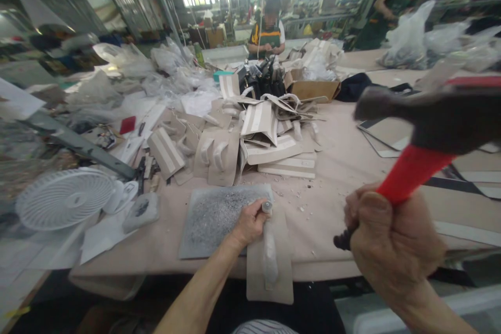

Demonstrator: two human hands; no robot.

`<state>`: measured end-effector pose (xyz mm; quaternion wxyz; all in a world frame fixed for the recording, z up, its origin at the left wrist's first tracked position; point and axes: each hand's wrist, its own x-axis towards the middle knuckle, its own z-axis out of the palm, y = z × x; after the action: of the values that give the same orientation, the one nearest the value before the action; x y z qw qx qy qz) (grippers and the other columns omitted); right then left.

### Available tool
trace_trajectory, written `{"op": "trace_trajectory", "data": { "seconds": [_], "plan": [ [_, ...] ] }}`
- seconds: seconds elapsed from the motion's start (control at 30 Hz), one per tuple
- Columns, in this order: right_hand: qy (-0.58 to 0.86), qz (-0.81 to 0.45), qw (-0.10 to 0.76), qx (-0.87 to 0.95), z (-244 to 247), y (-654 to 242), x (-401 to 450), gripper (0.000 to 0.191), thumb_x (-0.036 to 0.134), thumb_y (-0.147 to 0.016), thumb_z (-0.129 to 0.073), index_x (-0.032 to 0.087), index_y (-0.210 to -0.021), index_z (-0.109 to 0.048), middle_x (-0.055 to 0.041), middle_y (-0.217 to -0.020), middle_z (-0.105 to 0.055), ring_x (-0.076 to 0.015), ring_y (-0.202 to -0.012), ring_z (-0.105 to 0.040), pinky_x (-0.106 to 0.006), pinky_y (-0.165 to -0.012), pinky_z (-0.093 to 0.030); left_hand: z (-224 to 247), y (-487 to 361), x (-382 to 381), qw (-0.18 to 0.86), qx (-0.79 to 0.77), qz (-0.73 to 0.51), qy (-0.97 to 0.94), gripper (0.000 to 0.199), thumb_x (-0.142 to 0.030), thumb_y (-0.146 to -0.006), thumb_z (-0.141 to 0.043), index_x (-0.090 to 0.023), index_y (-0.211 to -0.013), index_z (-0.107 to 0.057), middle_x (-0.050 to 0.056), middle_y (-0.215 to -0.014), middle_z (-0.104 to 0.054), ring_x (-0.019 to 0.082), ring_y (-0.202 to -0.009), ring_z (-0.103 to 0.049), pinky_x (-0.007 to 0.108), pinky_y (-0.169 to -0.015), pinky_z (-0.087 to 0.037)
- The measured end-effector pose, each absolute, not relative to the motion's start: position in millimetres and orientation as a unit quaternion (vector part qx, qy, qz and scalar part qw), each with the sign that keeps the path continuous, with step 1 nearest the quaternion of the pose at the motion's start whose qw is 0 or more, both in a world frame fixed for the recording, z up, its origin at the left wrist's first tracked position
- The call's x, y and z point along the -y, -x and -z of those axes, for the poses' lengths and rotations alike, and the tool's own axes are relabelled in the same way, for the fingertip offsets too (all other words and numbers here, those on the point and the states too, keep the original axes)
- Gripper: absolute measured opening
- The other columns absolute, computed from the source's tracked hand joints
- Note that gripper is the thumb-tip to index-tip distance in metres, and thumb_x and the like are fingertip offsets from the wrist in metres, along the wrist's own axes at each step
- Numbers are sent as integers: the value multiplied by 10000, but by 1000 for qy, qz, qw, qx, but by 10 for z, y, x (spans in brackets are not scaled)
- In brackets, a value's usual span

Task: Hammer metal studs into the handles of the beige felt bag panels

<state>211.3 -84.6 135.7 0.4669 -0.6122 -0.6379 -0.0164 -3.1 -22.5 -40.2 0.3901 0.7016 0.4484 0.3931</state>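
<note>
My right hand point(391, 240) is wrapped round the red handle of a claw hammer point(415, 167), raised at the right with its dark head close to the camera. Low at the middle, my left hand point(250, 224) is closed on a short metal punch point(266, 206), seen end-on from above. The punch stands at the top of a beige panel point(282, 271) that has a wrapped handle point(270, 255) along its middle. This panel lies partly over a worn grey board point(211, 219) and hangs past the table's front edge. The punch's lower tip is hidden.
Beige bag pieces point(258, 125) are heaped behind the board. A white fan point(70, 198) and a grey block point(143, 211) are at the left. Flat panels point(462, 203) lie right. Scraps dot the table cover point(336, 167). A co-worker point(268, 36) sits opposite; another stands behind right.
</note>
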Motion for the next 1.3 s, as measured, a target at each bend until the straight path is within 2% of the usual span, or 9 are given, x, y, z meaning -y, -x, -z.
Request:
{"op": "trace_trajectory", "data": {
  "seconds": [0.2, 0.47, 0.6, 0.7, 0.83, 1.0, 1.13, 1.23, 1.3],
  "plan": [
    [574, -35, 133, 807, -628, -2198, 899, 224, 292, -985, -344, 229, -792, -437, 37, -483, -488, -113, -372, -396, -280, -460, -133, 367, 28, 241, 400, -449, -386, -700, 208, -139, -816, -573, -191, -996, -662, -4, -773, -650, 159, -726, -589, 253, -693, -435],
    [703, -114, 17, 701, -176, -2546, 716, 200, 315, -981, -395, 198, -905, -539, -6, -581, -557, -171, -508, -531, -266, -504, -227, 379, 24, 218, 415, -435, -413, -684, 188, -161, -789, -611, -179, -963, -679, 17, -823, -682, 170, -772, -617, 269, -737, -472],
    [642, 14, 107, 759, -90, -2372, 737, 307, 207, -918, -462, 128, -1203, -545, -186, -1115, -636, -272, -925, -617, -347, -722, -428, 357, 24, 212, 434, -431, -431, -664, 149, -175, -766, -633, -174, -905, -687, 7, -785, -676, 158, -740, -617, 258, -722, -483],
    [471, 19, 141, 871, -173, -1999, 879, 454, 121, -850, -490, 177, -1300, -516, -163, -1372, -513, -283, -1144, -507, -422, -928, -400, 359, -13, 211, 453, -438, -445, -636, 138, -187, -736, -668, -174, -871, -695, 2, -764, -683, 152, -715, -620, 250, -703, -490],
    [336, -28, 50, 940, -171, -1555, 993, 200, 156, -791, -570, 197, -981, -619, -96, -1146, -620, -249, -962, -529, -395, -832, -410, 322, -62, 173, 515, -475, -499, -510, 235, -222, -653, -750, -160, -871, -689, 21, -763, -724, 163, -701, -660, 249, -672, -515],
    [511, 20, 57, 858, -263, -1468, 884, 92, 109, -773, -548, 174, -830, -581, -107, -848, -650, -233, -793, -584, -359, -727, -409, -122, 129, 107, 483, -480, -634, -367, 288, -305, -717, -764, -142, -927, -653, 53, -827, -764, 164, -757, -708, 250, -721, -534],
    [619, -57, 68, 780, -408, -1487, 850, 190, 227, -913, -472, 143, -1041, -584, -96, -778, -682, -236, -698, -656, -323, -622, -418, -442, 274, 96, 443, -452, -648, -424, 327, -320, -738, -780, -157, -986, -644, 60, -884, -776, 178, -817, -719, 292, -787, -554],
    [646, -158, 85, 742, -304, -1429, 923, 421, 326, -957, -452, 91, -1306, -482, -113, -813, -727, -274, -744, -708, -339, -617, -470, -338, 190, 110, 481, -452, -603, -447, 308, -301, -734, -769, -156, -973, -640, 59, -873, -772, 178, -824, -715, 288, -781, -551],
    [649, -196, 104, 728, -174, -1379, 991, 433, 291, -969, -414, 83, -1345, -463, -130, -865, -743, -279, -795, -725, -353, -655, -505, -145, 78, 122, 514, -458, -571, -446, 333, -278, -726, -755, -151, -1008, -633, 57, -861, -769, 173, -803, -709, 275, -752, -542]
  ]
}}
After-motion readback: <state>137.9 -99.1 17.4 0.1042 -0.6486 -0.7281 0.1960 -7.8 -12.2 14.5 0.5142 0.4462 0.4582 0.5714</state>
